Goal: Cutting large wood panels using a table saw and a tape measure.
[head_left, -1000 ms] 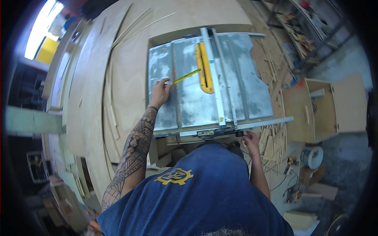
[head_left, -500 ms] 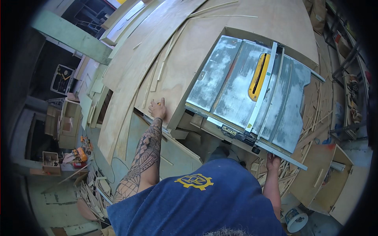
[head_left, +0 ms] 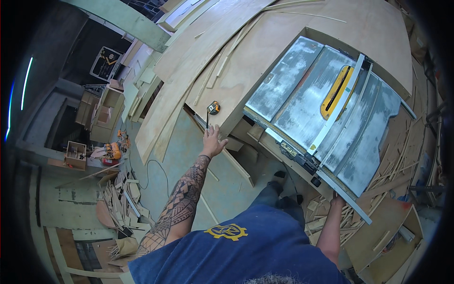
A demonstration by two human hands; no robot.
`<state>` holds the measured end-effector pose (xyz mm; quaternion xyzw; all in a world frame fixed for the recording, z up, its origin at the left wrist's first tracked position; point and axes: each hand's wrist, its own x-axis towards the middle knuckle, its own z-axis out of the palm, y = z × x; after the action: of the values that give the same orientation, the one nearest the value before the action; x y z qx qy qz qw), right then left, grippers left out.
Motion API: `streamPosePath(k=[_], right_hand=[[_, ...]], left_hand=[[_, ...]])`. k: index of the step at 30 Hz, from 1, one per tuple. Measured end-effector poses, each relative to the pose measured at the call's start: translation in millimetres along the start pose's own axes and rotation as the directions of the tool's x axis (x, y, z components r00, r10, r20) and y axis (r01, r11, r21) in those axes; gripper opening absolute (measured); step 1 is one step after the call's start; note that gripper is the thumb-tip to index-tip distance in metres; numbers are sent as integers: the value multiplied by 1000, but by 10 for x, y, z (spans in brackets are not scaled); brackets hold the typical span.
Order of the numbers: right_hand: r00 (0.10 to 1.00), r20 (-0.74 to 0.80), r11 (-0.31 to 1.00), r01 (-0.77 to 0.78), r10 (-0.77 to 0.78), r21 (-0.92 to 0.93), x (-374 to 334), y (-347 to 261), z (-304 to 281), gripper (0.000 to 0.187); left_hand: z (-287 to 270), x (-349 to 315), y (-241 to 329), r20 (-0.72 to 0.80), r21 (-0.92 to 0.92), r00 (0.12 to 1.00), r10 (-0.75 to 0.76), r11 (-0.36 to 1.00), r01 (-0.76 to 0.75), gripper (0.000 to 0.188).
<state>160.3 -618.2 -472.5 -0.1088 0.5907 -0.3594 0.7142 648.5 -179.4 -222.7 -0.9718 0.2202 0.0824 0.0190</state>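
Observation:
My left hand point(head_left: 213, 141) is at the near corner of the plywood bench top, its fingers spread and holding nothing. Just beyond the fingertips, a yellow and black tape measure point(head_left: 213, 108) lies on the plywood sheet point(head_left: 236, 90). A thin dark stick like a pencil point(head_left: 207, 119) runs from beside it toward my hand. To the right stands a table saw point(head_left: 302, 85) with a worn grey top, a yellow blade insert point(head_left: 336, 92) and a pale fence point(head_left: 338, 109) across it. My right hand point(head_left: 336, 201) reaches under the saw's front rail point(head_left: 347, 199), which hides the fingers.
Thin wood strips point(head_left: 227, 57) lie along the plywood. Offcuts litter the floor on the right near an open wooden cabinet point(head_left: 378, 241). At left are a scrap pile point(head_left: 125, 201), a cable point(head_left: 163, 170) on the floor and orange power tools point(head_left: 111, 150). A green beam point(head_left: 120, 21) crosses the upper left.
My left hand has drawn back toward me from the tape measure, which now shows uncovered on the plywood. My right hand stays at the front rail. The whole view has shifted.

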Motion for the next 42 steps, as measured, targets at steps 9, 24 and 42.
streamPosePath(k=[9, 24, 42], right_hand=[[995, -95, 966, 7, -33, -260, 25, 302, 133, 40], [94, 996, 943, 333, -9, -23, -6181, -571, 1745, 76], [-323, 706, 609, 358, -630, 708, -8620, 442, 1448, 39]], left_hand=[[-304, 177, -7, 222, -96, 969, 113, 991, -94, 97], [-659, 496, -204, 172, 209, 900, 401, 878, -431, 55], [153, 1634, -1186, -497, 10, 663, 559, 768, -640, 49]])
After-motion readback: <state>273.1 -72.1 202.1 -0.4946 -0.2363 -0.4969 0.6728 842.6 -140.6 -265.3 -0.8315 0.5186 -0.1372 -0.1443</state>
